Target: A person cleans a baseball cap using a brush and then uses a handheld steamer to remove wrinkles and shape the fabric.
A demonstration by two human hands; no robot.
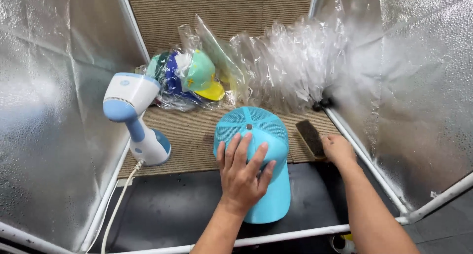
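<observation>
A light blue mesh-backed cap [263, 130] lies on the work surface, brim toward me. My left hand [242, 171] rests flat on its crown with fingers spread. My right hand [338, 149] is at the right, touching the near end of a dark flat brush [310, 137] that lies on the brown mat beside the cap. Whether the fingers close around the brush cannot be seen.
A white and blue handheld steamer [134, 117] stands at the left, its cord [117, 204] trailing toward me. Bagged caps [189, 79] and crumpled clear plastic bags [288, 61] pile at the back. Silver foil walls [49, 111] and a white tube frame [276, 238] enclose the booth.
</observation>
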